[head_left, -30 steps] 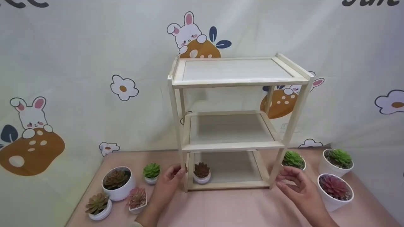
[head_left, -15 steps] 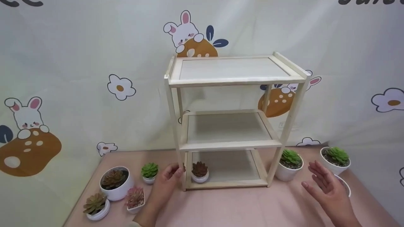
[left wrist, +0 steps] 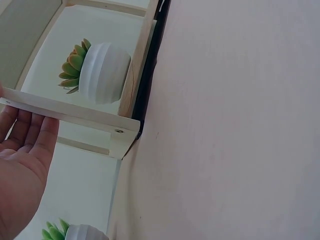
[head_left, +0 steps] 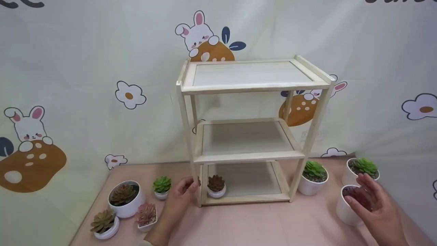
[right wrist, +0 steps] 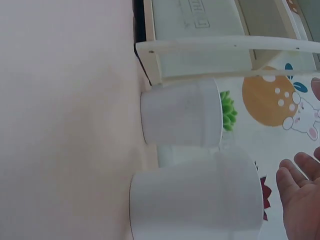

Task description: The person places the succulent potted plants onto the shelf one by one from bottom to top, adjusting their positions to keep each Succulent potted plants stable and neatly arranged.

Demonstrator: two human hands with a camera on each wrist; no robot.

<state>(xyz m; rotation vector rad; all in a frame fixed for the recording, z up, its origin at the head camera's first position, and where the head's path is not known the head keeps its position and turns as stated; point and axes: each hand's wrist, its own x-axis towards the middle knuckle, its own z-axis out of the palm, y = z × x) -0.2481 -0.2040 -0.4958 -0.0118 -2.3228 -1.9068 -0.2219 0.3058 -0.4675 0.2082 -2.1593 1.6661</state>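
Observation:
A three-tier wooden shelf [head_left: 248, 156] stands at the middle of the table. My left hand [head_left: 182, 194] grips its front left post low down; in the left wrist view the fingers [left wrist: 46, 137] bend behind the post. On the bottom tier, at the left, a small brown succulent [head_left: 216, 183] sits in a white pot [left wrist: 104, 74]. At the right, my right hand [head_left: 380, 208] hovers over a white pot [head_left: 345, 209] with a dark red succulent [right wrist: 266, 198], fingers spread and holding nothing. The hand partly covers that plant in the head view.
Right of the shelf are a potted green succulent [head_left: 312, 178] and, farther right, another [head_left: 363, 168]. To the left stand a brown succulent [head_left: 123, 199], an olive one [head_left: 104, 223], a pink one [head_left: 146, 216] and a small green one [head_left: 162, 186]. A printed cloth [head_left: 85, 51] hangs behind.
My right hand has let go of the shelf's front right post and moved right to above the red succulent's pot. The left hand has stayed on the left post.

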